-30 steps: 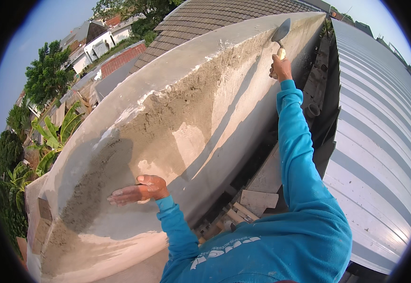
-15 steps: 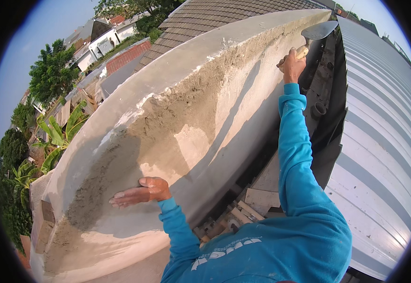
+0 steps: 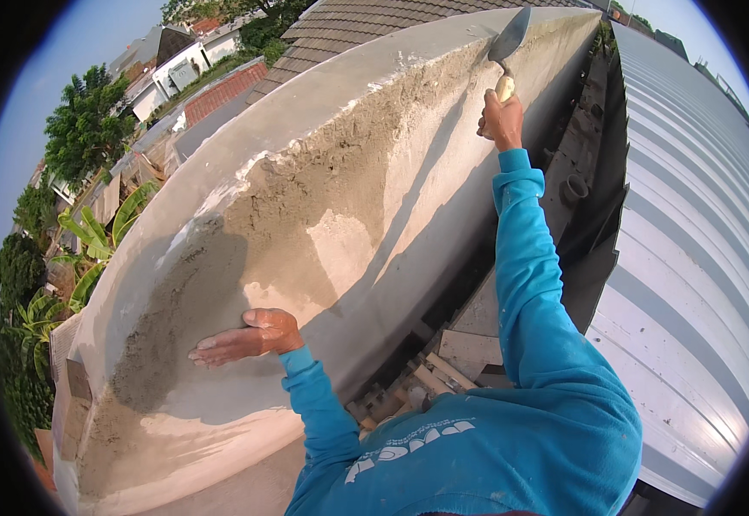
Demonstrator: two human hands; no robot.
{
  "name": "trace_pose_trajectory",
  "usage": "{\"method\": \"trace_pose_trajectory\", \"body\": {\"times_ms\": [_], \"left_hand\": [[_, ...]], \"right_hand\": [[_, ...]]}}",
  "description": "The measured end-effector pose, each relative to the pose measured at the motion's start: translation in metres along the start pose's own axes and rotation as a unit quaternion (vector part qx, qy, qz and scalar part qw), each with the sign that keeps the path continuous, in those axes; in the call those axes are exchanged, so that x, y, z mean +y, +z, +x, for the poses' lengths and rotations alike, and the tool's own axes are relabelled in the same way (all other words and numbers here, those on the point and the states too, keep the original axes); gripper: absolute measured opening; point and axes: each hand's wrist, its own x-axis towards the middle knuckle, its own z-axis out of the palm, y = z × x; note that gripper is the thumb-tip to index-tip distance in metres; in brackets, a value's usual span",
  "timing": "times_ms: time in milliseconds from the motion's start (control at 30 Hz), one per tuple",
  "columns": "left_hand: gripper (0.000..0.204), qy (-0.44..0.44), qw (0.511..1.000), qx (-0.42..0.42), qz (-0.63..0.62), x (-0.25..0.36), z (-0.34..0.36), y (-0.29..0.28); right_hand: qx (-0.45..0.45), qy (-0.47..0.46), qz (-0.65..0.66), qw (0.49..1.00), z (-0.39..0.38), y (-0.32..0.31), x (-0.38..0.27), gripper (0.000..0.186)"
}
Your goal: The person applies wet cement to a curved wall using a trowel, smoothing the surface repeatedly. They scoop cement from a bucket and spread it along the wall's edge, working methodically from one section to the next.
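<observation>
A long, curving grey cement wall is stretching from the lower left to the upper right; it is looking rigid and massive, something to be treated as a fixed surface. A ribbed, silvery sheet-metal roof is running well to its right. Along the wall's face, below its smooth pale ledge, a rough, brown-grey band of mortar is lying; it is appearing damp, soft and gritty, probably prone to crumbling at its ragged upper edge. Near the wall's far upper stretch, a dark, leaf-shaped metal trowel is pointing its tip upward; whether its blade is touching the wall, I cannot tell. It is seeming light, its blade stiff, thin and possibly slippery when wet. The left hand is hovering flat and open before the wall's shaded lower left part, fingers together, thumb raised, gripping nothing visible; contact there is hard to judge. The right hand is gripping the trowel's pale yellow, rounded handle, which is offering the best hold, clear of the thin edges.
</observation>
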Motion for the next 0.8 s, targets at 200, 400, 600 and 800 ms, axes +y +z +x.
{"method": "trace_pose_trajectory", "body": {"times_ms": [200,400,600,800], "left_hand": [[0.078,-0.032,0.999,-0.012,-0.027,-0.003,-0.001,-0.004],[0.075,-0.022,0.999,0.005,-0.046,-0.001,-0.001,0.002],[0.074,-0.015,0.997,0.010,-0.074,0.010,-0.008,-0.001],[0.074,-0.013,0.998,0.018,-0.062,0.000,-0.003,-0.005]], "right_hand": [[0.076,-0.077,0.099,0.989,-0.019,0.007,-0.026,0.028],[-0.005,0.028,-0.006,1.000,-0.007,0.014,-0.019,0.031],[0.132,-0.081,-0.031,0.987,0.003,0.015,0.001,0.033],[0.058,-0.012,-0.010,0.998,-0.023,0.007,-0.034,0.033]]}}
